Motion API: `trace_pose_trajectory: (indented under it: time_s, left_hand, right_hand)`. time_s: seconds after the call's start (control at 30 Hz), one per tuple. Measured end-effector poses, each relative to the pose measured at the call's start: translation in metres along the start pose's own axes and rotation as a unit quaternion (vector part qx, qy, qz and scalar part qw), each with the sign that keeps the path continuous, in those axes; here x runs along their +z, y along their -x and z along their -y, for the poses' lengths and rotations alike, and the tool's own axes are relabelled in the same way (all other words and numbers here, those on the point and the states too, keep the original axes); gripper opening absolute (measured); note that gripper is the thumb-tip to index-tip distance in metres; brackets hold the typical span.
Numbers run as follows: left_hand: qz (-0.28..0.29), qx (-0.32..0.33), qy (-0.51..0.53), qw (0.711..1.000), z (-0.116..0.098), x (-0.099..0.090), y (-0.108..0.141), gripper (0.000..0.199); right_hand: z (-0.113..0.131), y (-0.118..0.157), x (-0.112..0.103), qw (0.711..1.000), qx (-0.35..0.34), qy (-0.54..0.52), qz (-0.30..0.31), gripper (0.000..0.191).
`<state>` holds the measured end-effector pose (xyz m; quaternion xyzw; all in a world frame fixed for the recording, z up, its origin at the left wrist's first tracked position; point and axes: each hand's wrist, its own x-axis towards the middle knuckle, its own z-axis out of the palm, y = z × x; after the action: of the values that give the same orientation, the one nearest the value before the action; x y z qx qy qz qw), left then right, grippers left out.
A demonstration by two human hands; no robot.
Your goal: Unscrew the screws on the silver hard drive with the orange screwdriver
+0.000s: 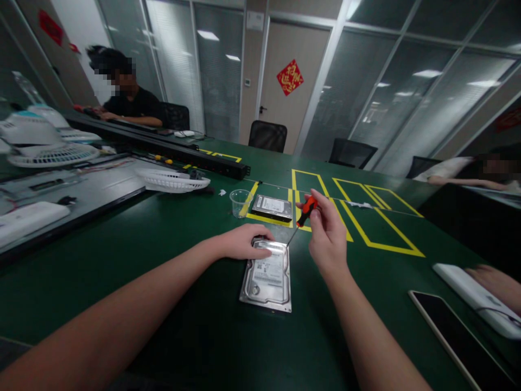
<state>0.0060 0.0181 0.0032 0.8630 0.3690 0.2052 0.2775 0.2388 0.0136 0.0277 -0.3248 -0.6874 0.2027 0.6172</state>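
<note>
A silver hard drive (266, 279) with a white label lies flat on the green table in front of me. My left hand (244, 241) grips its far left end, the thumb on the label and the fingers curled over the far edge. In my right hand (329, 233) is a screwdriver (307, 210) with an orange and black handle, slanted down to the left. Its tip meets or nearly meets the drive's far right corner; exact contact is too small to tell. Beyond stands a second hard drive (272, 206), inside yellow tape.
A clear plastic cup (241, 203) is left of the second drive. White fan parts (175, 180) and a long black bar (203, 160) occupy the left. At right lie a phone (456, 336) and a white power strip (476, 298), touched by another person's hand (499, 282).
</note>
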Motion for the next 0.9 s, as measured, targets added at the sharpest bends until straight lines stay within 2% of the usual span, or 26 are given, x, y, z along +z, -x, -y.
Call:
trace_pose_trajectory:
  time_s: [0.3,0.53,0.77,0.9]
  left_hand:
    - [0.002,0.0,0.004,1.0,-0.0002,-0.0008,0.0003,0.039]
    - [0.003,-0.007,0.009,1.0,-0.0001,-0.0004,-0.0002,0.04]
    - [-0.006,0.003,0.002,1.0,0.0022,0.0008,0.0,0.04]
    - [-0.006,-0.005,0.0,1.0,0.0025,0.0014,-0.0003,0.041]
  right_hand:
    - [0.0029,-0.0002,0.0029,1.0,0.011,-0.013,-0.006,0.037]
    - [0.0007,-0.0001,0.0013,0.999,0.002,0.034,-0.017,0.043]
    - [0.0002,-0.0002,-0.0006,1.0,0.009,-0.005,0.001,0.038]
    - [-0.0003,0.0001,0.0002,1.0,0.006,0.022,-0.017,0.037]
